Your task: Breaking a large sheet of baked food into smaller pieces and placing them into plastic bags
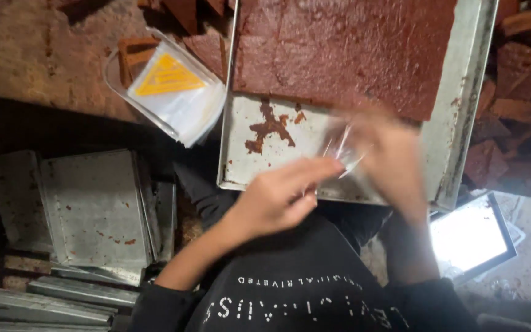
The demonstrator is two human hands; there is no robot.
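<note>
My left hand (281, 197) and my right hand (394, 163) meet over the near edge of a metal tray (462, 110), both pinching a small clear plastic pouch (342, 150). The right hand is blurred by motion. A large slab of reddish-brown paste (345, 49) covers the far part of the tray, with smears of it on the bare metal (268, 126) just beyond my hands.
A clear holder with a stack of clear pouches bearing a yellow triangle (170, 89) stands left of the tray. Several empty metal trays (93, 209) are piled at lower left. Cut reddish pieces (517, 67) lie at right. A glowing screen (471, 237) sits at lower right.
</note>
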